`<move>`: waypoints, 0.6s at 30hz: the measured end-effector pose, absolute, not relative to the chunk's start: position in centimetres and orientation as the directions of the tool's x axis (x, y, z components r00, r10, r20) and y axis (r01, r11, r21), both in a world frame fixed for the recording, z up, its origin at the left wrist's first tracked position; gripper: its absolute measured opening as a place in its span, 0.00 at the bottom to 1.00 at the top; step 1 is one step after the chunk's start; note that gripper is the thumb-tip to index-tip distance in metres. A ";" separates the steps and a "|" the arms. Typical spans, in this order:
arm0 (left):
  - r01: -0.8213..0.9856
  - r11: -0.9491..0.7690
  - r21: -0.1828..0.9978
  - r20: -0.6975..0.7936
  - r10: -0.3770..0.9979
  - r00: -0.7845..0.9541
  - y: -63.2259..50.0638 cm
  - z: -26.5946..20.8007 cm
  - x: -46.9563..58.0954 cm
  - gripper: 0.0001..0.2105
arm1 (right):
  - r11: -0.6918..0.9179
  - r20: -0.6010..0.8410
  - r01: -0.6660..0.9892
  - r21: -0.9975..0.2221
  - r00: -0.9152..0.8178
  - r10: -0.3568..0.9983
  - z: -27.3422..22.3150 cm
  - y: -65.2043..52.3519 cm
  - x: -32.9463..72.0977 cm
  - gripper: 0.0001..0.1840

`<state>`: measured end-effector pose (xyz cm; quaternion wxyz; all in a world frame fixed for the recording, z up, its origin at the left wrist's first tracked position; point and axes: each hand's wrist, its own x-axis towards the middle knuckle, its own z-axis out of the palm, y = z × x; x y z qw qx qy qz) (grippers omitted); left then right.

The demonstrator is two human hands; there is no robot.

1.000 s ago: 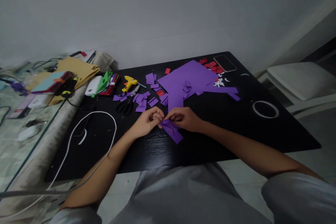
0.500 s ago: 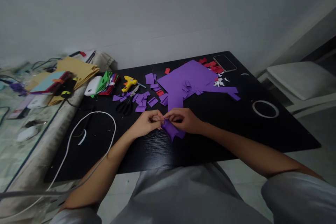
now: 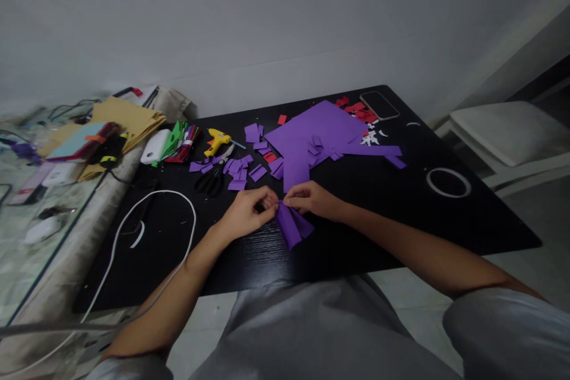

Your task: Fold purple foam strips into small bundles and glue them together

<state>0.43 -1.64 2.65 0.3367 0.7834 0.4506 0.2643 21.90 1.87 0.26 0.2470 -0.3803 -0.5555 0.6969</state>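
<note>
L hand point(image 3: 250, 211) & R hand point(image 3: 317, 200) both pinch narrow, thumb to fingertips, on top end of 1 folded purple piece point(image 3: 287, 228), prob. so the fold can't spring open. Its 2 flaps spread from the fingertips toward the body. Purple strip point(image 3: 296, 173) lies just beyond the fingers; scissors point(image 3: 215, 175) & glue gun point(image 3: 218, 141) farther off, left, prob. for easy reach.
</note>
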 end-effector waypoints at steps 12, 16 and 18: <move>0.506 -0.486 0.712 0.187 0.826 0.531 -1.6 2.4 0.5 0.05 | -0.416 -0.330 -0.004 -0.909 -0.602 0.727 -0.3 1.7 21.6 0.12; 0.520 -0.480 0.707 0.172 0.829 0.532 -1.7 2.5 0.7 0.05 | -0.385 -0.314 0.004 -0.923 -0.584 0.748 -0.6 1.7 21.5 0.10; 0.519 -0.478 0.709 0.167 0.828 0.535 -1.7 2.6 0.8 0.05 | -0.344 -0.288 0.015 -0.939 -0.578 0.763 -0.7 1.6 21.5 0.09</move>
